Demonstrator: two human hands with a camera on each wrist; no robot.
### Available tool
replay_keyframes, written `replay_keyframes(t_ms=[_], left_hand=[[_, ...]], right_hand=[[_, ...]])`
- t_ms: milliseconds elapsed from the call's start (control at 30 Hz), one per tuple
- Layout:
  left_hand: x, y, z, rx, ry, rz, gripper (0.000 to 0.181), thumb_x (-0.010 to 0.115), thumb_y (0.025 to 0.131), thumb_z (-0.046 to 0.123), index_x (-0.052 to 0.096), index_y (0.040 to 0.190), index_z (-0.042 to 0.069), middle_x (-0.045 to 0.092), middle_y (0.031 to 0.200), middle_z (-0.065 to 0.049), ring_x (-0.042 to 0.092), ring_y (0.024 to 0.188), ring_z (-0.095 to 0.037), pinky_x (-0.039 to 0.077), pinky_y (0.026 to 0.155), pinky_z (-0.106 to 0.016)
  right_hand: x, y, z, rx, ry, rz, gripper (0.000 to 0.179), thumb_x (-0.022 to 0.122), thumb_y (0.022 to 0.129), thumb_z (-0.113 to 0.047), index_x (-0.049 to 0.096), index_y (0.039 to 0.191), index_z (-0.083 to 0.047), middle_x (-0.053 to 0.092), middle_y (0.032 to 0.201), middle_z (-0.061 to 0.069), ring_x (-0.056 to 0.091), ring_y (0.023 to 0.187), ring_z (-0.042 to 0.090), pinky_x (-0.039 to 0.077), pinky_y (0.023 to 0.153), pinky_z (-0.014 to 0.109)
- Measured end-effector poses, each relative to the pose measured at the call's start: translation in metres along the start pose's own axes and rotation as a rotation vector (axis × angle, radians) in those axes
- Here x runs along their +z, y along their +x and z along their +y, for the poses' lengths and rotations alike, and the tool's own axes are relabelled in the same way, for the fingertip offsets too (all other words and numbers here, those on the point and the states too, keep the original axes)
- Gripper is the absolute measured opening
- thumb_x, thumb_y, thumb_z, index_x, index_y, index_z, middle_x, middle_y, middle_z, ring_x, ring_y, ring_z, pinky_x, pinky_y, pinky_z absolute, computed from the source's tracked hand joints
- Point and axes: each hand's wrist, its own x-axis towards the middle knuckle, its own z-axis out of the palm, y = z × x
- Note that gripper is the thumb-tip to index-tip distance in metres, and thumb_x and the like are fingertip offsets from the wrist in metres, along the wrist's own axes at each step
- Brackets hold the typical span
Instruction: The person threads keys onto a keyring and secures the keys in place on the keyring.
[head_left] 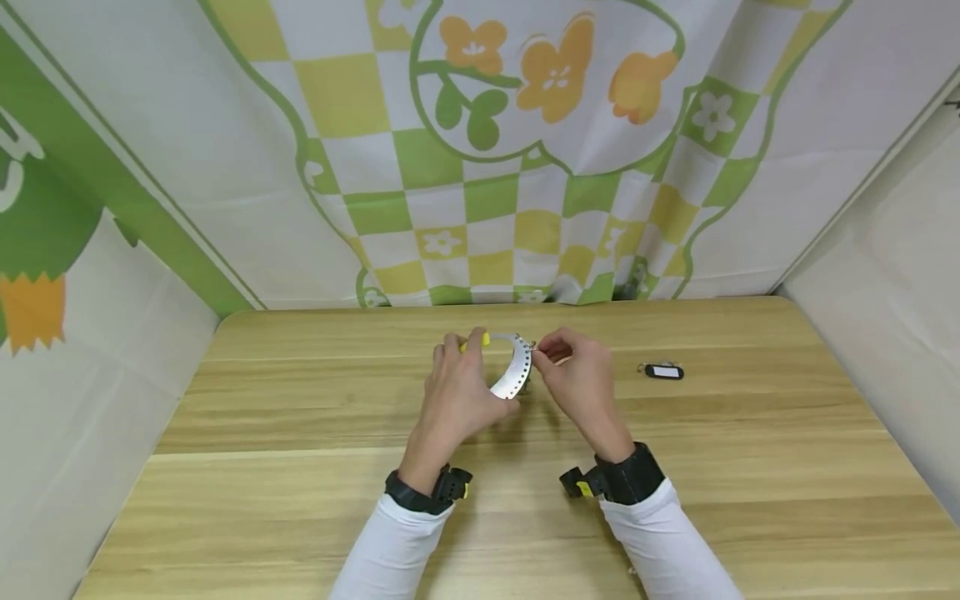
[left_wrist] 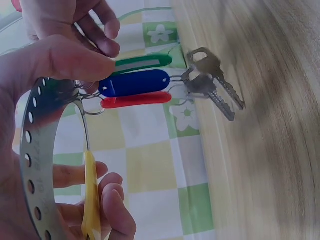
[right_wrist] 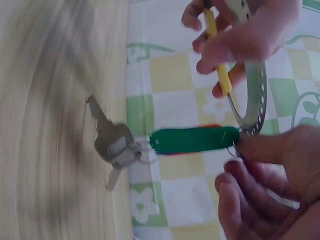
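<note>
One perforated metal crescent [head_left: 514, 372] with a yellow grip [left_wrist: 91, 197], located near the centre of the head frame, above the table, between the two hands. One left hand [head_left: 463, 390], left of the crescent in that frame: clamped on it, fingers curled about the yellow grip, thumb at the plate's lower end. One right hand [head_left: 581, 379], right of the crescent: thumb and fingertip brought together in a pinch on a small wire ring [right_wrist: 233, 149] at the plate's holed edge; the exact contact is partly hidden by the fingers. Three oblong key tags hanging at the crescent, seen at upper centre of the left wrist frame: green tag [left_wrist: 145, 63] uppermost, blue tag [left_wrist: 136, 83] in the middle, red tag [left_wrist: 137, 99] lowest. Metal keys [left_wrist: 210, 92], at least two, at the tags' far ends, partly overlapping. One black key tag [head_left: 664, 372] with white label and ring, lying on the wooden table [head_left: 300, 408] at right of centre in the head frame, apart from the right hand. Two black wrist straps [head_left: 411, 493] with small devices, one to each wrist; two white sleeves [head_left: 390, 550], bottom of the frame. One checked curtain [head_left: 491, 200], green, yellow and white with orange flowers, upper centre.
</note>
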Motion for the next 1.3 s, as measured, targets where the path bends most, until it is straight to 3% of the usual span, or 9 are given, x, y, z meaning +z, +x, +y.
replay_keyframes(t_ms=[100,200,533,700,800,967,1033,1133,1300], left_hand=[[0.0,0.0,0.001,-0.01,-0.013,0.014,0.106,0.097,0.059,0.032,0.046,0.148,0.003,0.049,0.132,-0.024,0.049,0.119,-0.041,0.053,0.081,-0.056],[0.0,-0.001,0.001,-0.002,-0.019,0.022,0.106,0.098,0.059,0.032,0.047,0.148,0.002,0.048,0.133,-0.025,0.048,0.12,-0.041,0.053,0.081,-0.056],[-0.003,-0.001,-0.001,0.101,0.01,0.012,0.112,0.101,0.056,0.032,0.046,0.148,-0.001,0.049,0.128,-0.026,0.048,0.116,-0.041,0.053,0.083,-0.052],[-0.003,-0.002,-0.001,0.113,0.018,0.001,0.111,0.101,0.056,0.033,0.047,0.147,-0.001,0.049,0.125,-0.024,0.049,0.112,-0.039,0.053,0.078,-0.05],[-0.003,-0.002,0.0,0.095,0.012,-0.003,0.111,0.1,0.057,0.033,0.046,0.148,0.0,0.049,0.127,-0.024,0.048,0.114,-0.039,0.053,0.079,-0.05],[-0.002,-0.001,0.002,0.03,-0.008,0.014,0.109,0.098,0.059,0.031,0.045,0.149,0.003,0.048,0.133,-0.024,0.048,0.12,-0.04,0.054,0.08,-0.056],[-0.001,-0.001,0.003,0.008,-0.014,0.027,0.107,0.097,0.059,0.031,0.045,0.149,0.004,0.048,0.134,-0.024,0.048,0.121,-0.04,0.054,0.079,-0.057],[-0.001,-0.001,0.003,-0.002,-0.018,0.044,0.106,0.097,0.059,0.031,0.047,0.148,0.003,0.048,0.134,-0.024,0.048,0.12,-0.04,0.053,0.077,-0.058],[-0.001,-0.001,0.002,0.026,-0.022,0.047,0.107,0.099,0.058,0.029,0.046,0.148,0.003,0.048,0.134,-0.024,0.048,0.121,-0.041,0.053,0.078,-0.058]], right_hand=[[0.002,-0.001,-0.003,0.078,0.058,0.046,0.007,0.081,0.084,-0.005,0.074,0.083,-0.003,0.072,0.077,0.008,0.068,0.069,0.021,0.055,0.061,0.034],[0.003,-0.001,-0.004,0.052,0.065,0.069,0.008,0.081,0.083,-0.002,0.074,0.08,-0.002,0.072,0.075,0.009,0.069,0.066,0.021,0.054,0.057,0.032],[-0.007,0.002,0.007,-0.342,-0.075,0.025,0.018,0.084,0.075,0.009,0.07,0.077,-0.004,0.07,0.073,0.008,0.065,0.06,0.017,0.053,0.053,0.031],[-0.011,0.004,0.007,-0.434,-0.131,-0.014,0.021,0.084,0.074,0.009,0.069,0.074,-0.005,0.069,0.073,0.006,0.064,0.061,0.018,0.053,0.055,0.03],[-0.011,0.004,0.006,-0.363,-0.114,-0.038,0.018,0.083,0.077,0.007,0.069,0.076,-0.005,0.069,0.073,0.005,0.065,0.061,0.017,0.053,0.055,0.03],[-0.006,0.003,0.002,-0.056,0.021,-0.016,0.009,0.081,0.083,-0.001,0.073,0.081,-0.004,0.071,0.076,0.007,0.068,0.067,0.019,0.055,0.058,0.032],[-0.003,0.003,0.0,0.021,0.061,0.012,0.008,0.081,0.084,-0.003,0.073,0.081,-0.003,0.072,0.077,0.008,0.069,0.07,0.021,0.055,0.06,0.033],[0.0,0.003,0.0,0.031,0.086,0.039,0.009,0.081,0.083,-0.002,0.073,0.079,-0.002,0.072,0.076,0.009,0.07,0.069,0.023,0.055,0.058,0.032],[-0.003,0.003,0.002,-0.067,0.082,0.013,0.016,0.08,0.082,0.005,0.069,0.073,-0.002,0.071,0.073,0.009,0.068,0.063,0.021,0.054,0.053,0.029]])
